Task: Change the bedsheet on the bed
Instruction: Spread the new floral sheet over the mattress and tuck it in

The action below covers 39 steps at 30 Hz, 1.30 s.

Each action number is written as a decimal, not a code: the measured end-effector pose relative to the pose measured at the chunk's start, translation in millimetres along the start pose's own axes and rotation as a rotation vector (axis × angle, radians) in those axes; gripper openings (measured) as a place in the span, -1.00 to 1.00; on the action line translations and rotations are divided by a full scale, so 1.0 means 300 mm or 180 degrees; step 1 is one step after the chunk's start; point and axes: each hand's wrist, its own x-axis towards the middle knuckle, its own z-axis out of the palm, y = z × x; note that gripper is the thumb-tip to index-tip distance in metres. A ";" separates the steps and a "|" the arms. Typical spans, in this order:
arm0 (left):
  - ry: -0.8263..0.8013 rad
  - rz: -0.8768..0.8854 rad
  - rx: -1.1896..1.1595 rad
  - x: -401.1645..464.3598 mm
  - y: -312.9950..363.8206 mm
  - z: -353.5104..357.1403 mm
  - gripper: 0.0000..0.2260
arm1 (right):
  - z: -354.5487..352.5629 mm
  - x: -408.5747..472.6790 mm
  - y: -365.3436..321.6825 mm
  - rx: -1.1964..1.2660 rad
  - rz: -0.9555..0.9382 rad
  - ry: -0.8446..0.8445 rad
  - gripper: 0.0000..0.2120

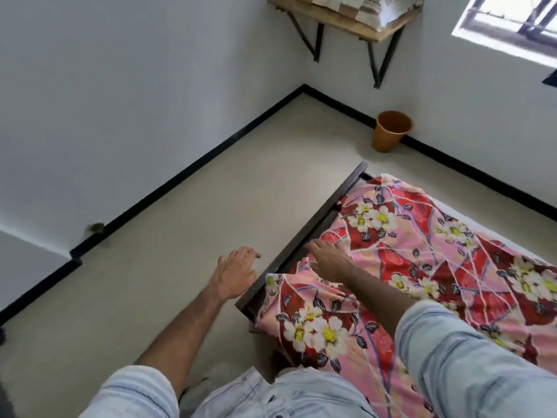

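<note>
A pink and red floral bedsheet (428, 267) covers the mattress of a bed with a dark frame (319, 218). My right hand (328, 257) lies flat on the sheet near the frame's rail, fingers stretched out toward the edge. My left hand (235, 273) hovers over the floor just left of the bed's corner, fingers relaxed and holding nothing. A bunched fold of the sheet (301, 285) sits at the near corner, and the sheet hangs over the near side.
An orange waste bin (390, 131) stands by the far wall. A wooden wall shelf (346, 22) on black brackets carries stacked papers. A window (512, 22) is at the upper right. Bare beige floor (180, 224) stretches left of the bed to the white walls.
</note>
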 end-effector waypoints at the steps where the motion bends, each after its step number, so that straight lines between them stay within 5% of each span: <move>1: 0.0002 0.0097 0.0037 0.061 -0.026 -0.038 -0.59 | -0.027 0.039 -0.007 0.0012 0.0045 0.0080 -0.50; 15: -0.0768 0.2124 0.0252 0.915 -0.450 -0.317 -0.62 | -0.171 0.567 -0.122 0.0805 0.2217 0.0535 -0.60; 20: -0.1022 0.2522 0.0220 1.129 -0.545 -0.432 -0.67 | -0.280 0.697 -0.221 0.0998 0.2566 0.0721 -0.57; 31: -0.1044 0.3399 0.0765 1.514 -0.313 -0.672 -0.65 | -0.377 0.755 -0.159 0.1145 0.3485 0.1024 -0.68; 39: -0.1275 0.3804 0.1048 1.919 -0.005 -0.653 -0.62 | -0.331 0.915 0.219 0.1637 0.3975 0.0865 -0.64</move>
